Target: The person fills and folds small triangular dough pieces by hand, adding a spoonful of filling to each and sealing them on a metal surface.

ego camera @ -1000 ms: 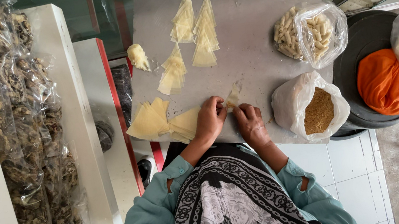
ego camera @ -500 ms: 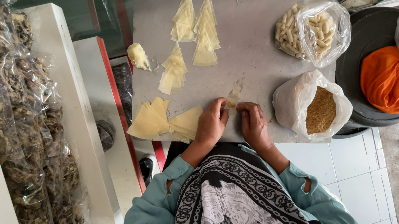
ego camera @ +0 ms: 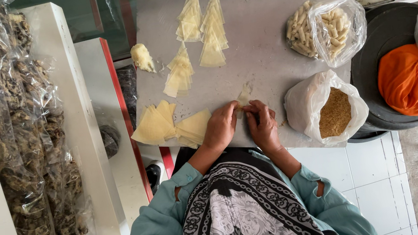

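Centre of frame: left hand and right hand met fingertip to fingertip, both pinched on one thin pastry sheet at the near edge of the grey board. Judged best kept flat, folded evenly. Spare sheets lay left; crumb bag right.

Food stall — pastry sheets, bagged snacks

Both hands pinch a pale wrapper on the table.
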